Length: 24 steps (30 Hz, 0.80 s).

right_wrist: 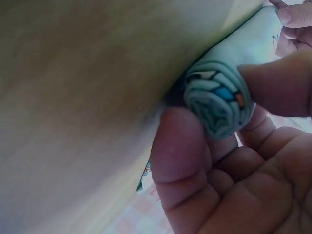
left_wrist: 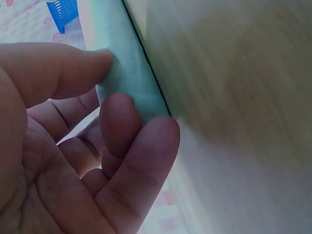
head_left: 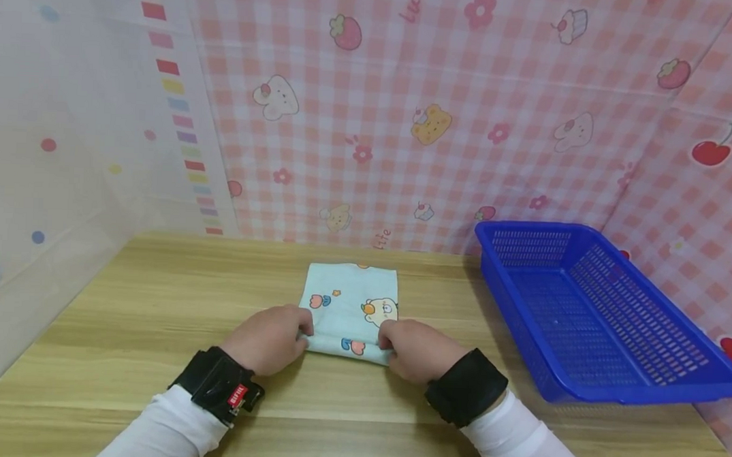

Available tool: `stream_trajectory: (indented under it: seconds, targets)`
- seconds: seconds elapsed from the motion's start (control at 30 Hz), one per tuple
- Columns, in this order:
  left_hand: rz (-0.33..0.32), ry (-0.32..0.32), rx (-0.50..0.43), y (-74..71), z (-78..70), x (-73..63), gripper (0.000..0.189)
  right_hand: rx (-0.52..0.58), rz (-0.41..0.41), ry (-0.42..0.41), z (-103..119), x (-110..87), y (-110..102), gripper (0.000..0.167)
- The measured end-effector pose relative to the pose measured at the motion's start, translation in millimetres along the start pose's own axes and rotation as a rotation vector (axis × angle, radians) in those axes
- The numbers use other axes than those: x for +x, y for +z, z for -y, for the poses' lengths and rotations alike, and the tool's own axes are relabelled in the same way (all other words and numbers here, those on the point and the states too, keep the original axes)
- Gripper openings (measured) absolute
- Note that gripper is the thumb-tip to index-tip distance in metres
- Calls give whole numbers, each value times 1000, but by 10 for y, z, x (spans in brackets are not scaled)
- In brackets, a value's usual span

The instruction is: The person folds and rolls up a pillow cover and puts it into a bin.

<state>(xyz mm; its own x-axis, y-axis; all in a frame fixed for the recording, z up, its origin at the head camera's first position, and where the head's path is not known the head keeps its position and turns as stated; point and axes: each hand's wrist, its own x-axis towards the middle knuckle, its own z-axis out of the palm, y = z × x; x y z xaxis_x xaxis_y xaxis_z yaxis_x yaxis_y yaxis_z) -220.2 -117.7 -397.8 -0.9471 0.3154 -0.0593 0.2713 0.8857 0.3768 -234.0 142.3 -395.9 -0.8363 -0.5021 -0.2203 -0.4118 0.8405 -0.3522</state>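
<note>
A light blue-green cloth (head_left: pixel 348 289) printed with bears and tulips lies on the wooden table, its near edge rolled into a tube. My left hand (head_left: pixel 273 339) pinches the left end of that roll between thumb and fingers. At the opposite end, my right hand (head_left: pixel 420 350) holds the roll the same way. The right wrist view shows the rolled end (right_wrist: pixel 219 100) as a tight spiral of layers between thumb and fingertips. Seen from the left wrist, the roll (left_wrist: pixel 124 63) runs away from the fingers along the tabletop. The far part of the cloth is flat.
A blue plastic basket (head_left: pixel 551 332) with slotted walls stands at the right of the table (head_left: pixel 332 431). Pink checked sheeting (head_left: pixel 382 134) with printed fruit and animals hangs behind and to the right. A white spotted sheet (head_left: pixel 55 188) hangs along the left side.
</note>
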Motion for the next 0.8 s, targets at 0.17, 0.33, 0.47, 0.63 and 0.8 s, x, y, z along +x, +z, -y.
stream_trajectory:
  seconds: [0.17, 0.33, 0.47, 0.63, 0.8]
  targets:
    - [25, -8, -29, 2, 42, 13, 9, 28, 14, -23, -41, -6, -6, 10]
    - [48, -31, -70, -7, 65, 18, 8, 56, 22, -18, -73, 12, 2, 10]
    - [52, -46, -87, -11, 63, 26, 8, 84, 18, 30, -72, 36, -1, 10]
    - [28, -52, -62, 6, 47, 42, 10, 94, 3, 77, -59, 61, -9, 11]
    - [-1, -38, -64, 12, 31, 44, 3, 136, -8, 122, -34, 46, -38, 11]
